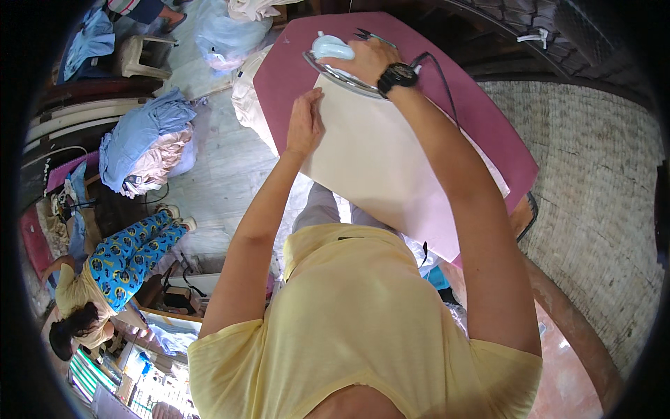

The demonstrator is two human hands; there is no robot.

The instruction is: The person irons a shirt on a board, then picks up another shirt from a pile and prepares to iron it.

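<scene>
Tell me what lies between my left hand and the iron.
In the head view, a short stretch of the pale cloth shows between your left hand and the iron.

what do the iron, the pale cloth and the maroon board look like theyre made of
Iron: likely smooth plastic on top, from its glossy, rounded body; the rim below looks like polished metal, given its shine.
Pale cloth: probably thin matte fabric, lying smooth without glare; fibre unclear.
Maroon board: seemingly covered in matte fabric, its colour even and dull; core hidden.
</scene>
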